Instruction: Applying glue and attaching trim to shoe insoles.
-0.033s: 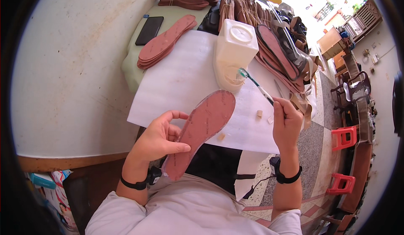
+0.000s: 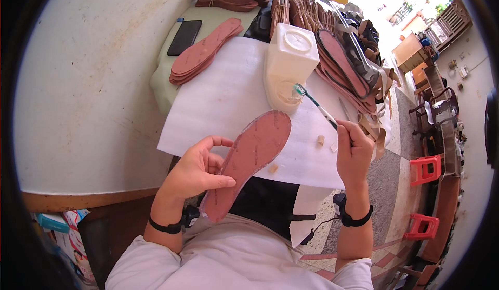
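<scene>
My left hand (image 2: 200,169) grips a reddish-brown insole (image 2: 258,143) by its narrower middle, thumb on top and fingers at the edge. The insole is tilted, its wide end pointing away from me, and a shiny wet-looking line runs along its rim. Pinched by the handle in my right hand (image 2: 354,149) is a toothbrush (image 2: 323,111), white and dark with green bristles. Its head is at the mouth of a whitish plastic container (image 2: 296,51) that lies on the table, with cream-coloured residue round the opening.
A white sheet (image 2: 218,108) covers the table, with small tan scraps (image 2: 320,140) on it. A stack of insoles (image 2: 205,53) and a black phone (image 2: 185,38) lie at the far left. More bundled insoles (image 2: 299,13) and a pile of insoles (image 2: 345,64) stand behind and right. Red stools (image 2: 425,170) are on the floor.
</scene>
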Tool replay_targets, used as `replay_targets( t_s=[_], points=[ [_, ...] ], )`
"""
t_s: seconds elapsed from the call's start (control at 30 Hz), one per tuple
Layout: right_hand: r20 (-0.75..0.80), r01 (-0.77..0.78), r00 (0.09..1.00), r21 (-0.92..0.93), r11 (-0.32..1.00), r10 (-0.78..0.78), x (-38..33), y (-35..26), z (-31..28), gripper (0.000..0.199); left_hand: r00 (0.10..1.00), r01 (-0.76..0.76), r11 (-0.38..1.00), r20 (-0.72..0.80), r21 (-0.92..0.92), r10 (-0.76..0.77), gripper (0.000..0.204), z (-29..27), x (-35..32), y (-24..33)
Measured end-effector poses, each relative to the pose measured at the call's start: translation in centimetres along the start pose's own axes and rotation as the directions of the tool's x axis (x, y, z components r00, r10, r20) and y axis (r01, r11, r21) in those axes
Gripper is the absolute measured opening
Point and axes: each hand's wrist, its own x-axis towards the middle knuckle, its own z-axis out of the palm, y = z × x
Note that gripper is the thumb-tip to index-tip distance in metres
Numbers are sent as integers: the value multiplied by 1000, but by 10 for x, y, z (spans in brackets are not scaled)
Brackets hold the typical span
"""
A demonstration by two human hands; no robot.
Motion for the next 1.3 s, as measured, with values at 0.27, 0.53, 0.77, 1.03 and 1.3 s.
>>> replay_targets(
  t_s=[0.27,0.53,0.77,1.03,1.3],
  points=[
    [-1,13,1000,5,1000,-13,-8,3,7,10,1000,13,1000,-13,21,-12,80,2,2,0],
    [59,61,997,-41,997,-59,-8,1,11,13,1000,6,1000,-2,12,-6,80,2,4,0],
    [-77,-190,971,339,921,228,-28,-8,-4,17,999,-24,1000,-26,16,25,78,6,3,3],
    [-30,-136,987,375,917,159,-86,-9,-35,17,999,-39,996,-14,-78,38,81,5,8,0],
    [-20,-86,995,397,914,102,-94,-15,-29,18,998,-36,983,47,-182,45,83,4,10,-3]
  ],
)
